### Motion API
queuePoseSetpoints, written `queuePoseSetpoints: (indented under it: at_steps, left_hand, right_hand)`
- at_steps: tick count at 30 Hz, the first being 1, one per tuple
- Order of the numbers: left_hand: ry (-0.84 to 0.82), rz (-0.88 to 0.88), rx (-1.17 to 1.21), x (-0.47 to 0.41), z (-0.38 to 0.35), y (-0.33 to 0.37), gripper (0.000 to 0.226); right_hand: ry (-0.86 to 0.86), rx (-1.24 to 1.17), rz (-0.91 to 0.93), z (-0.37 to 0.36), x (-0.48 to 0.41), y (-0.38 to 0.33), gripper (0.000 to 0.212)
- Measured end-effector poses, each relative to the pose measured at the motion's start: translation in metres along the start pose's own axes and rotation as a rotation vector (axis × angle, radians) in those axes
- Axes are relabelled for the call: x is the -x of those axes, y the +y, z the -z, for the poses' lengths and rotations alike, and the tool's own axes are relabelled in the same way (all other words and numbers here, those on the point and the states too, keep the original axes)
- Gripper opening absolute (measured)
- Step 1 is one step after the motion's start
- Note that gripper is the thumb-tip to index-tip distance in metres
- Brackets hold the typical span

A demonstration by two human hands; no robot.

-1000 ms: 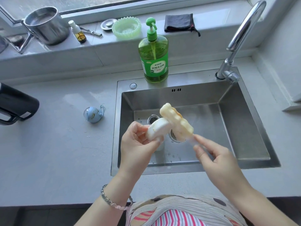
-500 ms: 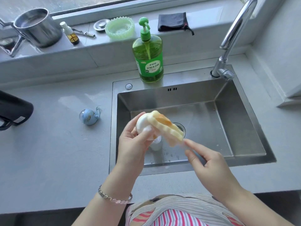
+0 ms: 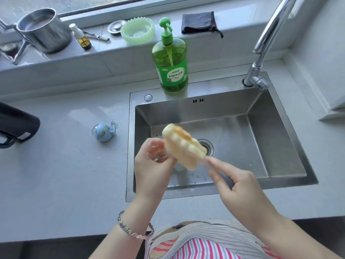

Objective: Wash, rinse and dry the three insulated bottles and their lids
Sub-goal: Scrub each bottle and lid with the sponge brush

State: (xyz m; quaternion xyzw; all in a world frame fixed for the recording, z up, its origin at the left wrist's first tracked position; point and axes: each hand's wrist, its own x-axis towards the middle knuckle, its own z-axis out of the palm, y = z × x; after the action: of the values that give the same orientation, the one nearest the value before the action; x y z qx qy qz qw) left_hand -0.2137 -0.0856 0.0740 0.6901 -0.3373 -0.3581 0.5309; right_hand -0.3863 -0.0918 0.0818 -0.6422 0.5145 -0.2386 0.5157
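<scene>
Hands meet over the steel sink (image 3: pixel 280 146), centre of frame. Left hand (image 3: pixel 153 169): palm turned up, fingers and thumb curled round a small item (image 3: pixel 161 157). Only a metallic glint of it shows between the fingers, the rest is behind the sponge, so I can't tell what it is. Right hand (image 3: pixel 240 187): comes in from the lower right and pinches the clear handle of a sponge brush (image 3: pixel 183 146), with the index finger stretched along the handle. The sponge head is pale yellow, ribbed and motion-blurred, tilted up-left against the left fingers. A bracelet (image 3: pixel 130 229) is on the left wrist.

Task items: a light blue lid (image 3: pixel 103 132) with a loop strap sits on the counter (image 3: pixel 65 174), left of the sink. A black bottle (image 3: pixel 17 126) lies on its side at the left edge, cut off by the frame. A white object (image 3: pixel 178 167) is in the basin under the hands, mostly hidden.

Writing: a green pump soap bottle (image 3: pixel 170 64) stands on the sink's back rim, with a label reading 柠檬洗洁精. The smaller print is illegible.

Room: light grey stone counter, with water drops on the basin floor near the drain (image 3: pixel 207 146). A chrome faucet (image 3: pixel 268 38) is at the upper right. The window sill (image 3: pixel 56 58) runs across the top and holds a steel mug (image 3: pixel 44 29), a small spray bottle (image 3: pixel 83 39), a green scalloped dish (image 3: pixel 138 30) and a folded black cloth (image 3: pixel 198 22). A striped garment is at the bottom edge.
</scene>
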Motion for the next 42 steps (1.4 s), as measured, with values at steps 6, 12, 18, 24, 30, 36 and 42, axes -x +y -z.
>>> queuePoseSetpoints:
  at_steps: [6,12,18,24,30,36,42]
  left_hand:
    - [0.028,-0.007,-0.058,0.002,0.001,0.002,0.032]
    - [0.027,0.203,0.158,0.004,-0.001,0.010,0.032]
    - [-0.070,0.454,0.541,-0.003,-0.002,0.026,0.045]
    - [-0.068,0.494,0.629,-0.011,-0.001,0.031,0.035]
    - [-0.029,0.489,0.646,-0.012,-0.002,0.032,0.029]
    - [-0.035,0.479,0.660,-0.012,0.000,0.030,0.023]
    - [-0.047,0.490,0.699,-0.012,0.003,0.027,0.024]
  right_hand:
    - [0.087,-0.037,-0.030,0.003,-0.006,0.003,0.035]
    - [0.136,0.007,-0.037,0.006,-0.005,0.007,0.033]
    - [0.166,0.077,0.116,0.000,0.004,0.012,0.044]
    - [0.173,0.282,0.262,-0.002,0.006,0.020,0.041]
    - [0.190,0.365,0.282,0.003,0.004,0.025,0.039]
    - [0.195,0.324,0.261,0.006,-0.003,0.025,0.041]
    - [0.203,0.224,0.243,0.006,-0.005,0.025,0.052]
